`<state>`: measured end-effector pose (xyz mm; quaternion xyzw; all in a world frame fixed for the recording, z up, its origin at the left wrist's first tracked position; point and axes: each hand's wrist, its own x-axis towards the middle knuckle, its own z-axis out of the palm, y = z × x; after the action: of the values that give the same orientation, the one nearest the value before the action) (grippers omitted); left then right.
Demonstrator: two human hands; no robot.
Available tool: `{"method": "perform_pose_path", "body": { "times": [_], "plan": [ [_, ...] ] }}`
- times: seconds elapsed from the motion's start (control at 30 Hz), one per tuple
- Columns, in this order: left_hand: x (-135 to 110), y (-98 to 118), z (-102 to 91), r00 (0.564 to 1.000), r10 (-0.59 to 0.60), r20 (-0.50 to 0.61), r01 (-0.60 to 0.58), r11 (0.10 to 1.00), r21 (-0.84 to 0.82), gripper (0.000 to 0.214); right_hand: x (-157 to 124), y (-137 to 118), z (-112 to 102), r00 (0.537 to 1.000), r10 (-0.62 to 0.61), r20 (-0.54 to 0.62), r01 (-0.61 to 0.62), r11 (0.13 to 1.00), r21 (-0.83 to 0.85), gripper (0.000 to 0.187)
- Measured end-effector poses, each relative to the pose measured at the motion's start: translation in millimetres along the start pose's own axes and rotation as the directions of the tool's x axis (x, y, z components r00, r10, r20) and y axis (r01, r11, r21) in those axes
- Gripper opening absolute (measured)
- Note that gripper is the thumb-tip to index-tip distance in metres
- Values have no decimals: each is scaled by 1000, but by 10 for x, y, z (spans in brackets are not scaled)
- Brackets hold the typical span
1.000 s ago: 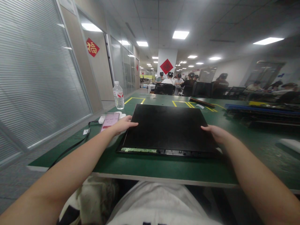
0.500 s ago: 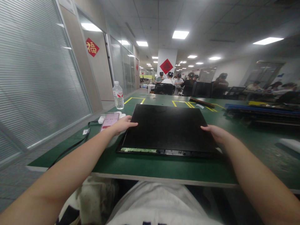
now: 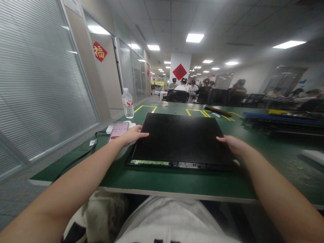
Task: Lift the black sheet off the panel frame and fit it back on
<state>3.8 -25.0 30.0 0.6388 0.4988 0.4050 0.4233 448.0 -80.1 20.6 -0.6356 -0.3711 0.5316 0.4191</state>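
A black flat display panel [image 3: 181, 138] lies in front of me, its surface facing up, over a thin black frame [image 3: 210, 165]. Along the near edge a green circuit board strip [image 3: 149, 162] shows. My left hand [image 3: 133, 135] grips the panel's left edge, thumb on top and the other fingers at the side. On the opposite edge my right hand [image 3: 234, 144] holds on the same way, its thumb tip on the surface and its fingers mostly hidden below.
The green table [image 3: 177, 182] bears a water bottle [image 3: 128, 104], a phone [image 3: 118, 131] and a black cable [image 3: 76, 158] at left. Dark strips with a blue one [image 3: 278, 118] are stacked at right. A long brown strip [image 3: 218, 110] lies at the back. Several people sit beyond.
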Motion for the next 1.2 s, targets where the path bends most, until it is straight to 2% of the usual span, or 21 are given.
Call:
{"method": "perform_pose_path", "body": {
  "times": [0.77,1.2],
  "plan": [
    [-16,39,15,1000,-1,4,1,1000,10,40,-66,-38,58,999,26,-43,-26,1000,-2,31],
    [-12,34,9,1000,-3,13,3,1000,-4,41,-57,-30,58,999,51,-9,-51,999,13,30]
  ]
}}
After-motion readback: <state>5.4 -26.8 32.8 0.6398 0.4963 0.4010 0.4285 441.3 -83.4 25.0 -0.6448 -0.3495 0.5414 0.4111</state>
